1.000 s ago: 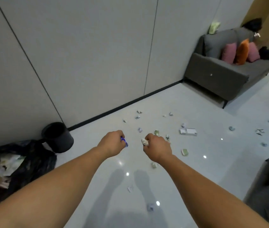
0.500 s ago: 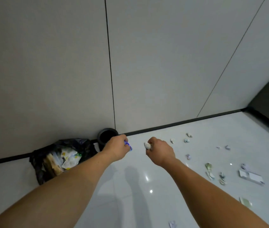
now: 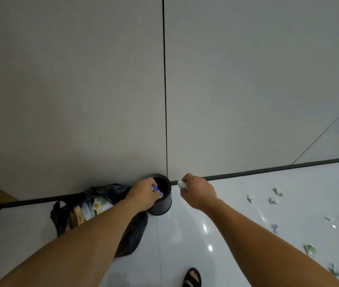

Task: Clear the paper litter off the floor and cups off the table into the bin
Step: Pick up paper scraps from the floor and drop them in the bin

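Black bin (image 3: 163, 206) upright on the floor (image 3: 237, 216) at the foot of the wall (image 3: 102, 100), mouth open upward. Left grip (image 3: 143, 194) curled round a blue-and-white paper scrap (image 3: 157, 190), directly over that mouth, so the nearer of the two. Right grip (image 3: 198, 192) pinching a white paper wad (image 3: 182, 184), just right of the rim and apart from it. Probably calls for release straight down on the left, then a short shift leftward on the right. More paper litter (image 3: 277, 192) scattered across the floor further right.
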{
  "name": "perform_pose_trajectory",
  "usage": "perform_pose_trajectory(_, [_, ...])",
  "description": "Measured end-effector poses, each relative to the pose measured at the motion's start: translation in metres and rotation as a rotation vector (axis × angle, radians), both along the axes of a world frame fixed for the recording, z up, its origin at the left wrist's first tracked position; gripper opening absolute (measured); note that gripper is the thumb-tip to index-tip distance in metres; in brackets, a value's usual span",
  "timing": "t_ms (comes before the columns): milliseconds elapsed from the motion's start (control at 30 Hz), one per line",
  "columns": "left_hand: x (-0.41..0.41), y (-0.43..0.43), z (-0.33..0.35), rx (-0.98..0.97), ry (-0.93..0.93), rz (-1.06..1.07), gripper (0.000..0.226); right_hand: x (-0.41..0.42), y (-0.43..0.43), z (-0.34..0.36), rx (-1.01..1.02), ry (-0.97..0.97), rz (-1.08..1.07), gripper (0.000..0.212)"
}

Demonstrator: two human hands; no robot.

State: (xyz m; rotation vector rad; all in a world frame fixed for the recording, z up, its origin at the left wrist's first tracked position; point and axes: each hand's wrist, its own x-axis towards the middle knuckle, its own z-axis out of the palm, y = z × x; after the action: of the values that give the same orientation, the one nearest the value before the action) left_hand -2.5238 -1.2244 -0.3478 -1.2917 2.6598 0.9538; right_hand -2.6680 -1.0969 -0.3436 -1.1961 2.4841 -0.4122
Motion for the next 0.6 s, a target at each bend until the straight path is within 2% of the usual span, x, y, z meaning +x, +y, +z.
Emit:
perform_pose_trajectory(267, [-0.054,-0.085,-0.045,0.126,-0.003,0.07,0.015,-0.058,-0.092,-0.044,0.122,-0.069,0.076,0.023])
perform_pose_trajectory(600, [-0.106,-0.209,-0.156,0.33,-0.042,0.057,0.012,-0.098,-0.216,-0.154,0.205,-0.216,-0.035,0.024])
